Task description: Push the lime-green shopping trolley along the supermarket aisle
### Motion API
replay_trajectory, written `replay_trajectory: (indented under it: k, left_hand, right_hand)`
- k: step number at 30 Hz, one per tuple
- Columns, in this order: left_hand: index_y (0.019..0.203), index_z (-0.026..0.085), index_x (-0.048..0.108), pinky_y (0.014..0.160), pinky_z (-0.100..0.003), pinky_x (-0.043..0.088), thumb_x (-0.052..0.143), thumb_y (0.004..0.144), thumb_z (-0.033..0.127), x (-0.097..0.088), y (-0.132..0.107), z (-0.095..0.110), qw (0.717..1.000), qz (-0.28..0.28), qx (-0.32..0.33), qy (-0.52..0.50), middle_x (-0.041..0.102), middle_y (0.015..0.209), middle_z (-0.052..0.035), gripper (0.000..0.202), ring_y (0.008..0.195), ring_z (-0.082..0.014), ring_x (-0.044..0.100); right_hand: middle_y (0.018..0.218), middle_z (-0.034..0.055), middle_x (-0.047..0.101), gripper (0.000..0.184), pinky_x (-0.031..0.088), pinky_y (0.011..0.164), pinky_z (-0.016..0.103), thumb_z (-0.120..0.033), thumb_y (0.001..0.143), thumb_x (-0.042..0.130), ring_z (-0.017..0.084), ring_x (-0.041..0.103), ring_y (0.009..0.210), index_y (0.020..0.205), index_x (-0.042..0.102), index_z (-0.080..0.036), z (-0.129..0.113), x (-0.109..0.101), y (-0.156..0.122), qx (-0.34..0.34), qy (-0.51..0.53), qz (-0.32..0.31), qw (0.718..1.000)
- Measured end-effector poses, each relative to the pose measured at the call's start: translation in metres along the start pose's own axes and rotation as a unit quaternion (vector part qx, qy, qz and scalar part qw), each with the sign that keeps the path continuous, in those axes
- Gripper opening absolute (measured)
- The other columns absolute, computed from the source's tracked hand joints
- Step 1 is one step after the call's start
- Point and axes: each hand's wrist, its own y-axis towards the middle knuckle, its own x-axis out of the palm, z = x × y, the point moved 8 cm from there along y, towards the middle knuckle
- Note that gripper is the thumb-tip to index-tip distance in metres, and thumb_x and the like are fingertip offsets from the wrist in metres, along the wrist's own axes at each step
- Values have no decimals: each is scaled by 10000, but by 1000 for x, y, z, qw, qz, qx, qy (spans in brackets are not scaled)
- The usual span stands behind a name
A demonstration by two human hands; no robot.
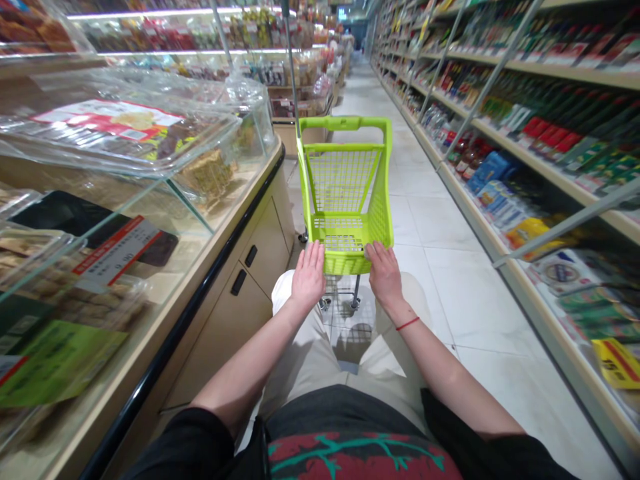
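Left hand [309, 272] lies flat, and right hand [385, 275] bends its fingers, on the near edge of the green cart [345, 264], between the counter [213, 347] and the shelves [520, 145]. How tightly the right hand holds, I cannot tell. Both hands are at the cart already; lots of floor [420, 220] seems left ahead.

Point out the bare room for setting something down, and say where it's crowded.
Inside the green basket looks bare, bordered by its mesh walls, with the left hand and right hand at its near rim. Floor tiles show bare between the cart and the right-hand shelves. Those shelves and the left counter are crowded with goods.
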Motion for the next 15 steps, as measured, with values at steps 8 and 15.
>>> replay_trajectory:
  k: [8,15]
  left_hand:
    - [1569,15,182,1274,-463,168,466,805,123,2,0,0,999,-20,-10,23,199,1662,-182,822,1562,-274,91]
    - [1555,-2,231,1277,-474,142,464,827,148,0,2,0,999,-26,-20,32,205,1657,-188,778,1560,-279,109]
  right_hand:
    - [1455,175,567,545,338,1218,509,-11,913,348,241,453,1428,1408,555,-106,-67,31,13,-53,50,-49,996]
    - [1466,132,567,508,356,1218,489,-83,977,334,207,470,1416,1440,532,-146,-96,48,28,-82,124,-71,986]
